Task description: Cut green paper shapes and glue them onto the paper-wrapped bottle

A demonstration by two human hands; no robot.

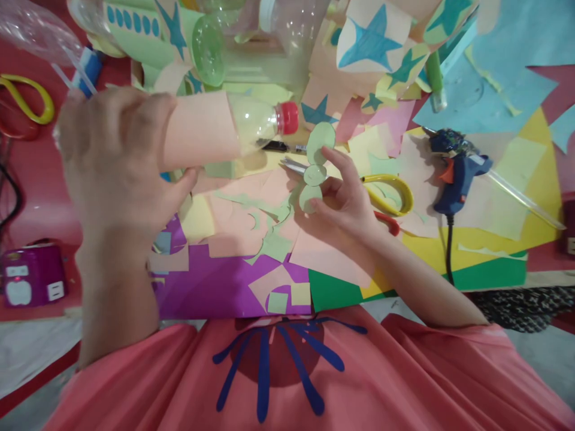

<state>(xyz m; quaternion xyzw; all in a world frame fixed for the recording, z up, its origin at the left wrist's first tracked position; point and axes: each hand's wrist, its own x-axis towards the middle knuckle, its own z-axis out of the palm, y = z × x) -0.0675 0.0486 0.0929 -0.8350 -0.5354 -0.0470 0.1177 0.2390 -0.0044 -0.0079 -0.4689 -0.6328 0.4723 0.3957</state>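
Observation:
My left hand (pixel 117 131) is closed round a clear plastic bottle (pixel 254 123) wrapped in peach paper, lying on its side in the air with its red cap to the right. Pinched in my right hand (pixel 344 194) is a light green paper bow (pixel 315 175), made of two rounded lobes with a small circle in the middle. Below that hand lie scissors (pixel 395 194) with yellow and red handles, their blades showing to the left of the bow. A dark pen (pixel 278 145) lies partly hidden behind the bottle.
A blue glue gun (pixel 453 182) with a clear stick rests at the right. Paper scraps (pixel 274 245) cover the purple sheet (pixel 215 287) and green sheet (pixel 332 290). Papers with blue stars (pixel 372 39) and plastic bottles (pixel 291 24) stand at the back. Yellow-handled scissors (pixel 40 102) and a purple box (pixel 33 275) are left.

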